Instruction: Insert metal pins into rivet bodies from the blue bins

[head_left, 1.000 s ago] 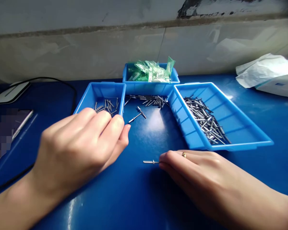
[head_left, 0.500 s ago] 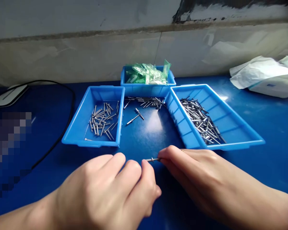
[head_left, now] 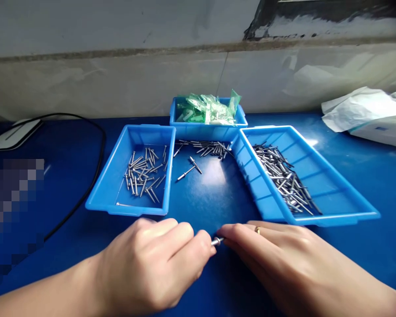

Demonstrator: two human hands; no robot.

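My left hand (head_left: 161, 264), fingers curled, pinches one end of a small metal rivet (head_left: 217, 241). The fingertips of my right hand (head_left: 277, 255) grip its thin other end, and a ring shows on one finger. Only the rivet's flanged middle is visible between the hands. Beyond my left hand is a blue tray (head_left: 99, 189) of screws (head_left: 141, 174). A larger blue tray (head_left: 336, 176) with a pile of rivets (head_left: 284, 176) lies beyond my right hand.
Loose rivets (head_left: 211, 149) lie on the blue table (head_left: 201, 198) between the trays. A rear blue tray (head_left: 204, 131) holds green plastic packets (head_left: 214, 110). White wrapping (head_left: 366, 110) sits at the right; a black cable (head_left: 102, 149) curves at the left.
The trays appear lower in the view. Both hands are a little lower too, still joined by the rivet; my left fingers have shifted and more of its flange shows.
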